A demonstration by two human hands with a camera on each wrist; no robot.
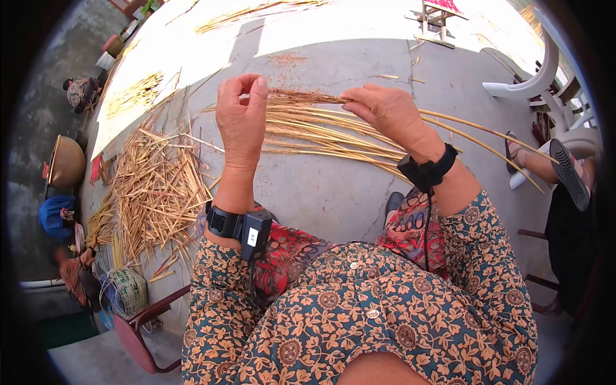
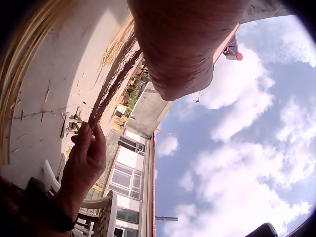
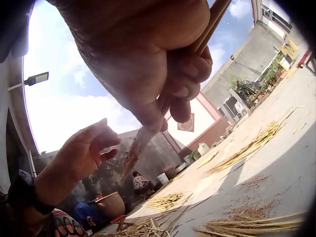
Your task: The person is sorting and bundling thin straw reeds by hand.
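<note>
Thin stalks with brown, brushy heads [image 1: 301,96] are pinched by my right hand [image 1: 391,115], their yellow stems [image 1: 494,133] trailing off to the right. The left hand [image 1: 242,119] is raised near the tips of the heads, its fingers loosely bent; the right wrist view shows this hand [image 3: 91,148] beside the brushy heads [image 3: 133,153], with a gap between thumb and fingers. In the left wrist view, the right hand [image 2: 86,163] holds the base of the heads [image 2: 111,84]. Below both hands, more long stalks [image 1: 333,136] lie on the floor.
A heap of cut stalks [image 1: 154,189] covers the floor at left, near a woven basket [image 1: 125,289] and a red stool [image 1: 138,343]. White chairs [image 1: 539,74] and a seated person's shoe [image 1: 569,174] are at right. A small wooden stool [image 1: 436,29] stands ahead.
</note>
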